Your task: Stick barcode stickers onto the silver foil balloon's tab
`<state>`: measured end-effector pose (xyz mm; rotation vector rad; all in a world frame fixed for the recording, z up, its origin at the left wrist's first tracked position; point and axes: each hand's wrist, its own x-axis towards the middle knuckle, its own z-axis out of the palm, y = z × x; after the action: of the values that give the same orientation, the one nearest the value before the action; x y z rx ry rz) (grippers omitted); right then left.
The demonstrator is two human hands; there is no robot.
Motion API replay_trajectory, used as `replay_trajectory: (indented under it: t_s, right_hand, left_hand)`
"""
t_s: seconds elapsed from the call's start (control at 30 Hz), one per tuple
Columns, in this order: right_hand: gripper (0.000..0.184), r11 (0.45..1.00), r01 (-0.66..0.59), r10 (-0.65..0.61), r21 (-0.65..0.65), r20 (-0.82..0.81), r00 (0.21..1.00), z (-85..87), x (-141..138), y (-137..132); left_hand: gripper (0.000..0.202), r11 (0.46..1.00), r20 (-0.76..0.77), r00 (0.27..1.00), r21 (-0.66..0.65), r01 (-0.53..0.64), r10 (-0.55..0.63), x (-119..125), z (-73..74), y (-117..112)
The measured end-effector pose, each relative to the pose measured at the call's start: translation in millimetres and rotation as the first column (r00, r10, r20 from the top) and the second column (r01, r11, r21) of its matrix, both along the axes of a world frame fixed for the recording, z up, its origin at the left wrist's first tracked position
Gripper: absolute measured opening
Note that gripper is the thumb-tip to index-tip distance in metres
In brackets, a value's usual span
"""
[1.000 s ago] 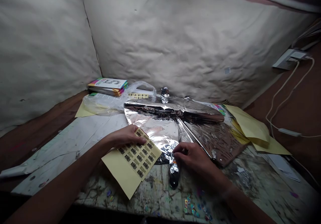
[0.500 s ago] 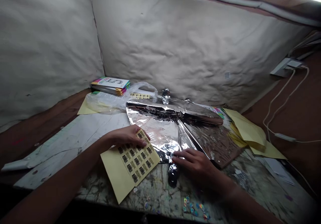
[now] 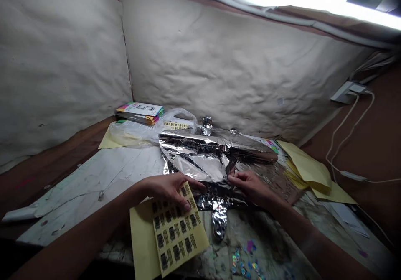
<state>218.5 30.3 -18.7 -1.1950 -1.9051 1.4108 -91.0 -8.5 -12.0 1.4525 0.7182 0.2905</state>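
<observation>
My left hand (image 3: 175,190) grips a yellow sheet of barcode stickers (image 3: 175,234), thumb on top, with its plain yellow part to the left. The fingertips of that hand reach over the near edge of a flat silver foil balloon (image 3: 200,167). My right hand (image 3: 247,184) pinches a raised dark edge of the foil between thumb and fingers. Several shiny foil layers lie folded across the middle of the table. One rounded foil tab (image 3: 219,221) points toward me, and another tab (image 3: 207,125) sticks up at the back.
A stack of printed cards (image 3: 139,110) and a clear plastic bag (image 3: 138,133) lie at the back left. Yellow paper sheets (image 3: 307,167) are on the right. Loose shiny sequins (image 3: 242,265) lie at the front edge. White cables (image 3: 341,133) hang from a wall socket (image 3: 347,92).
My right hand has moved up and is now pinching and lifting a foil edge. The near foil has shifted and folded. My left hand and the sticker sheet have come lower and slightly right.
</observation>
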Motion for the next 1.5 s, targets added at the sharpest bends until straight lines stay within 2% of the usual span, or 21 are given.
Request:
replay_trajectory:
  t_s: [0.07,0.17,0.27,0.33,0.43,0.5,0.57,0.63,0.7,0.8,0.87,0.93,1.07,1.13,1.17,1.2,1.23,1.27,1.33,1.4,1.5]
  right_hand:
    - [0.040,0.998,0.059,-0.059,-0.012,-0.037,0.998,2.3,-1,9]
    - [0.037,0.989,0.085,-0.089,0.117,0.026,0.996,9.9,-4,19]
    - [0.037,0.965,-0.021,-0.034,0.260,0.204,0.978,28.6,-11,40]
    - [0.037,0.936,-0.105,-0.020,0.336,0.350,0.936,48.7,-19,67]
    - [0.032,0.841,-0.138,-0.219,0.523,0.563,0.797,87.0,-35,125]
    - [0.026,0.781,-0.098,-0.361,0.617,0.575,0.734,110.8,-45,168]
    - [0.022,0.740,-0.040,-0.467,0.671,0.556,0.688,125.1,-56,204]
    - [0.021,0.727,-0.004,-0.523,0.687,0.557,0.646,124.5,-69,227]
    - [0.022,0.745,0.008,-0.525,0.667,0.579,0.623,108.7,-83,235]
    - [0.025,0.799,0.004,-0.468,0.602,0.617,0.633,71.5,-103,230]
    - [0.025,0.827,0.000,-0.423,0.563,0.622,0.659,52.8,-110,220]
    - [0.026,0.835,-0.003,-0.391,0.550,0.598,0.700,46.4,-110,206]
    - [0.034,0.821,-0.028,-0.309,0.571,0.483,0.819,55.8,-100,155]
    - [0.036,0.851,-0.112,-0.138,0.513,0.425,0.895,55.8,-94,116]
    - [0.036,0.885,-0.190,0.050,0.424,0.319,0.947,52.7,-91,94]
    - [0.035,0.894,-0.246,0.167,0.374,0.229,0.959,47.6,-90,74]
    - [0.032,0.890,-0.254,0.193,0.380,0.192,0.962,41.4,-88,55]
    - [0.028,0.880,-0.237,0.184,0.412,0.162,0.969,34.8,-88,39]
    - [0.019,0.831,-0.142,0.074,0.537,0.146,0.986,23.2,-88,18]
    - [0.015,0.737,-0.064,-0.026,0.673,0.122,0.992,16.2,-89,9]
    - [0.012,0.573,-0.055,-0.085,0.818,0.126,0.988,12.9,-90,7]
  left_hand:
    - [0.085,0.997,-0.036,0.999,0.075,0.016,-0.013,4,-1.2,-1]
    - [0.091,0.987,-0.071,0.997,0.160,-0.025,0.037,6,-2.4,-2]
    - [0.102,0.969,-0.111,0.989,0.237,-0.069,0.097,7,-0.2,-4]
    - [0.107,0.946,-0.153,0.979,0.313,-0.079,0.133,7,2.7,-5]
    - [0.106,0.941,-0.262,0.954,0.335,-0.053,0.147,5,4.9,-7]
    - [0.106,0.946,-0.297,0.939,0.314,-0.075,0.173,2,3.3,-6]
    - [0.106,0.933,-0.272,0.932,0.328,-0.147,0.242,-2,0.6,-4]
    - [0.098,0.911,-0.218,0.927,0.349,-0.219,0.306,-4,-1.6,-1]
    - [0.080,0.912,-0.149,0.932,0.304,-0.275,0.331,-5,-2.5,2]
    - [0.059,0.911,-0.030,0.916,0.126,-0.393,0.400,-3,-2.8,7]
    - [0.054,0.867,0.055,0.868,0.036,-0.496,0.494,-2,-3.4,11]
    - [0.052,0.811,0.138,0.804,0.011,-0.585,0.578,-3,-4.0,14]
    - [0.054,0.740,0.219,0.727,0.030,-0.671,0.651,-4,-2.6,15]
    - [0.052,0.709,0.237,0.700,0.059,-0.702,0.673,-4,-1.2,13]
    - [0.051,0.695,0.249,0.688,0.074,-0.715,0.682,-3,-0.8,13]
    - [0.049,0.680,0.264,0.676,0.089,-0.728,0.688,-1,-0.8,12]
    - [0.047,0.672,0.281,0.668,0.099,-0.734,0.689,1,-1.1,11]
    - [0.044,0.669,0.299,0.665,0.107,-0.736,0.684,3,-1.7,11]
    - [0.037,0.664,0.325,0.662,0.121,-0.738,0.676,6,-3.4,10]
    - [0.032,0.662,0.338,0.656,0.114,-0.741,0.675,9,-4.8,10]
    - [0.032,0.662,0.336,0.649,0.092,-0.744,0.683,12,-5.9,8]
